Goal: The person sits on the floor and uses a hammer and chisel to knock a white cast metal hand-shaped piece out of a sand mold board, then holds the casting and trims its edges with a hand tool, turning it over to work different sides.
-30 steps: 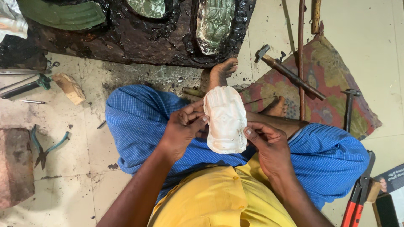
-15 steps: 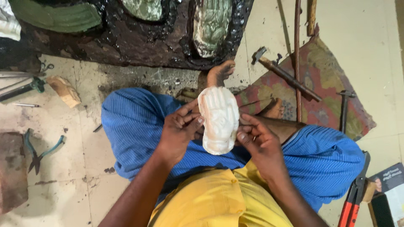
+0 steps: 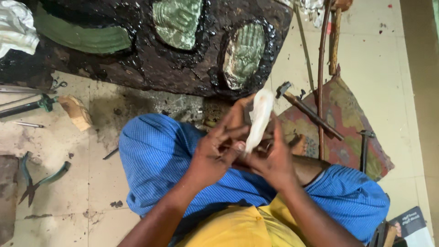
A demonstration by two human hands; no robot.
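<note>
We see the dark pitch-covered slab (image 3: 137, 68) across the top, with greenish embossed metal pieces (image 3: 242, 55) set into it; its upper part is cut off by the frame. Below it, our blue cloth-covered knees (image 3: 155, 155) fill the middle, over a patterned cushion (image 3: 347, 114) on which a hammer (image 3: 311, 112) lies.

Above our lap, both hands meet around a thin white moulded piece (image 3: 259, 116), turned edge-on so that we cannot make out its face. Our left hand (image 3: 215, 153) has its fingers partly spread, the thumb and fingertips pinching the piece's lower edge. Our right hand (image 3: 274, 160) curls closed behind it, gripping the same lower end; its fingertips are hidden.

At the bottom right corner, a dark printed booklet (image 3: 414, 226) is cut off. Green-handled pliers (image 3: 39, 180) lie on the floor at left.
</note>
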